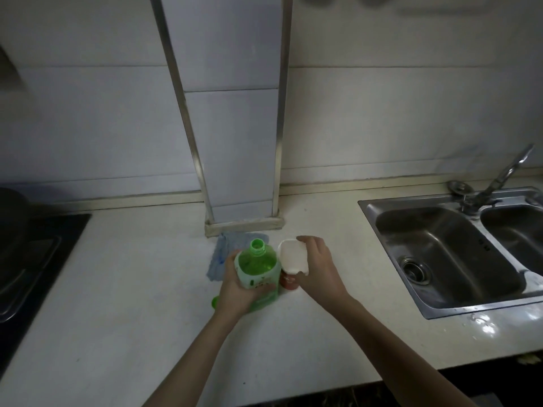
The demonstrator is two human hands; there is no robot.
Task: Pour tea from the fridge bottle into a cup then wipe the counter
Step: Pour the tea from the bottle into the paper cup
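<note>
A green tea bottle (pixel 258 267) with its cap off stands upright at the middle of the white counter (pixel 132 289), and my left hand (pixel 235 292) is wrapped around its lower body. Right beside it is a white paper cup (pixel 292 257) with a reddish print low on its side. My right hand (pixel 318 267) grips the cup's rim and right side. A small green cap (pixel 215 301) lies on the counter just left of my left wrist. A blue cloth (pixel 227 254) lies behind the bottle, partly hidden by it.
A tiled wall column (pixel 235 142) meets the counter right behind the cloth. A steel double sink (pixel 458 254) with a tap (pixel 505 174) fills the right side. A black stove (pixel 32 259) with a dark pot (pixel 11 212) sits at the left edge.
</note>
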